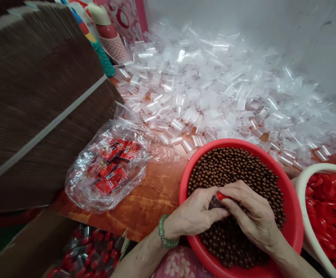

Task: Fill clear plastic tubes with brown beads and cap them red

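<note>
A red basin [187,170] holds a mass of small, shiny dark brown balls [231,164]. Above the balls my two hands meet. My left hand [198,211], with a green bead bracelet [164,231] at the wrist, is closed around a small clear container with dark contents [215,203]. The fingers of my right hand [250,212] pinch a small red cap [221,196] at the container's right end. Whether the cap is fully seated cannot be made out.
Clear plastic tubes [208,88] are heaped across the back of the table [156,193]. A clear bag of red packets [112,179] lies left. Red caps fill a white tub [302,185] at right. Brown stacked cardboard [40,88] stands far left; red-capped containers [92,251] lie below.
</note>
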Demonstrator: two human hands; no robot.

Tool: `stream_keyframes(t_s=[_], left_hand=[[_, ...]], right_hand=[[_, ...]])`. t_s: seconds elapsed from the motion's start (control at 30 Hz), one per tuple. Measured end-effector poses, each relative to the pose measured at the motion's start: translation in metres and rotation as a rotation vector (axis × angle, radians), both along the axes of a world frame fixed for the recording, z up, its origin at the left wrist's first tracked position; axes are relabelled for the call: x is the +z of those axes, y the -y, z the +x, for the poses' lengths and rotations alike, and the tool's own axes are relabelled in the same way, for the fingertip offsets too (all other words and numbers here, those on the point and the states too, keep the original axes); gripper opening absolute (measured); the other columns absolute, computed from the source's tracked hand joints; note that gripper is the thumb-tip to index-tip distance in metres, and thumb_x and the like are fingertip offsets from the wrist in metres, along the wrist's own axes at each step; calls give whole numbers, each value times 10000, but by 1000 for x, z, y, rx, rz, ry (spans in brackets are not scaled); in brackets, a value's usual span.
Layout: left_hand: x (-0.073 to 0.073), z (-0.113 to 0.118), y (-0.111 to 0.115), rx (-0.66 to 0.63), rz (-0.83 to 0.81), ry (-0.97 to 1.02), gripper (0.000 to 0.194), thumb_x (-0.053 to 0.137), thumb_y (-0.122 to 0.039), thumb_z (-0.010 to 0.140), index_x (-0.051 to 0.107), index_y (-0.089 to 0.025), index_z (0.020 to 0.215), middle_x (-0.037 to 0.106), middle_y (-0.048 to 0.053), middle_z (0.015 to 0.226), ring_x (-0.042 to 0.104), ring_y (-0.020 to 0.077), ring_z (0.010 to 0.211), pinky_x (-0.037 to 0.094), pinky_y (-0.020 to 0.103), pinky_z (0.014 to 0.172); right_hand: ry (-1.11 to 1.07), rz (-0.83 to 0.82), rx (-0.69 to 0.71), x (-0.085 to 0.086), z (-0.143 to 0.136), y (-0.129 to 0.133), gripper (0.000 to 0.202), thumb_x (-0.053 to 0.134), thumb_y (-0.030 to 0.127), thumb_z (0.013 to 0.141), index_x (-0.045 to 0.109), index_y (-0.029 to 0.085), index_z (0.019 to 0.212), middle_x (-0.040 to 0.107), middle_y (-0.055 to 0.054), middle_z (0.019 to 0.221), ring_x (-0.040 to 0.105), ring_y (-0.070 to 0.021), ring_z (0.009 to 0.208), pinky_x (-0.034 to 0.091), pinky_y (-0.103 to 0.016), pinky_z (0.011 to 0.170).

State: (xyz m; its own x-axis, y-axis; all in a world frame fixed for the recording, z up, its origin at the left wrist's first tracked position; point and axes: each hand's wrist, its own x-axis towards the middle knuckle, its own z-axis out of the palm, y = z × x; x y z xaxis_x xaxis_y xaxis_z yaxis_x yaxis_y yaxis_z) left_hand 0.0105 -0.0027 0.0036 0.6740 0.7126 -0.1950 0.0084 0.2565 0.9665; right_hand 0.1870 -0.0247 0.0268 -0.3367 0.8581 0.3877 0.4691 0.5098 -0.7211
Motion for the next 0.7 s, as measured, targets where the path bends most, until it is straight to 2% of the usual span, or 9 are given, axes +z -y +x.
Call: stream_keyframes(t_s=[0.13, 0.23, 0.33, 0.4, 0.47, 0.5, 0.57, 0.63, 0.7], left_hand=[[0, 1, -1, -5, -32, 29, 192, 608, -177, 821, 661, -134, 1000, 595, -4, 868, 503, 140, 796, 419, 247, 765], [1, 2, -1, 5, -48, 86, 200, 617, -164, 812, 664, -140, 1005, 586, -7, 861, 505, 144, 819, 417, 260, 814], [3, 1, -1, 30, -140, 154, 154, 662, -245, 818, 652, -141, 930, 540, -28, 768, 473, 121, 737, 415, 242, 753], [4, 0, -1, 58, -241, 184, 271, 707, -390, 803, 620, -134, 814, 508, -38, 689, 437, 99, 638, 394, 220, 641], [5, 0, -1, 86, -321, 210, 427, 745, -530, 741, 585, -135, 723, 510, -35, 634, 436, 88, 577, 375, 211, 576], [5, 0, -1, 90, -355, 219, 476, 761, -573, 704, 576, -134, 696, 520, -30, 616, 446, 85, 559, 374, 209, 560], [4, 0, 0, 93, -426, 238, 529, 790, -613, 644, 574, -131, 670, 537, -20, 596, 471, 85, 540, 383, 205, 548], [2, 1, 0, 100, -478, 254, 544, 813, -613, 612, 576, -124, 651, 556, -9, 599, 491, 87, 550, 391, 201, 554], [2, 2, 1, 111, -496, 271, 542, 824, -600, 607, 578, -118, 634, 562, -6, 602, 492, 84, 561, 388, 198, 565]], right_hand=[[-36, 28, -27, -3, -6, 1, 244, 619, 48, 871, 653, 192, 1066, 704, -53, 898, 672, -159, 824, 573, -279, 728], [-54, 95, -74, -6, -11, -1, 245, 609, 35, 873, 646, 198, 1053, 708, -45, 872, 672, -152, 788, 566, -276, 714], [9, 113, -6, -6, -10, -2, 248, 584, 151, 934, 607, 195, 1177, 712, -81, 963, 675, -185, 880, 572, -323, 772], [102, 109, 54, -6, -8, 0, 451, 593, 381, 941, 514, 156, 1325, 682, -151, 1121, 640, -247, 1041, 564, -402, 861], [224, 118, 71, -7, -7, 4, 799, 614, 604, 848, 400, 87, 1418, 605, -227, 1255, 565, -318, 1169, 527, -489, 942], [288, 133, 63, -9, -8, 6, 911, 636, 652, 801, 363, 55, 1434, 576, -252, 1280, 536, -343, 1198, 509, -517, 962], [398, 187, 20, -13, -11, 10, 894, 694, 556, 812, 341, 13, 1429, 557, -269, 1276, 513, -361, 1202, 492, -537, 970], [441, 244, -16, -17, -15, 11, 711, 673, 322, 853, 359, -6, 1401, 573, -258, 1230, 526, -342, 1158, 500, -514, 944], [430, 291, -22, -20, -18, 9, 608, 607, 178, 830, 388, -12, 1364, 588, -242, 1180, 543, -320, 1100, 512, -483, 904]])
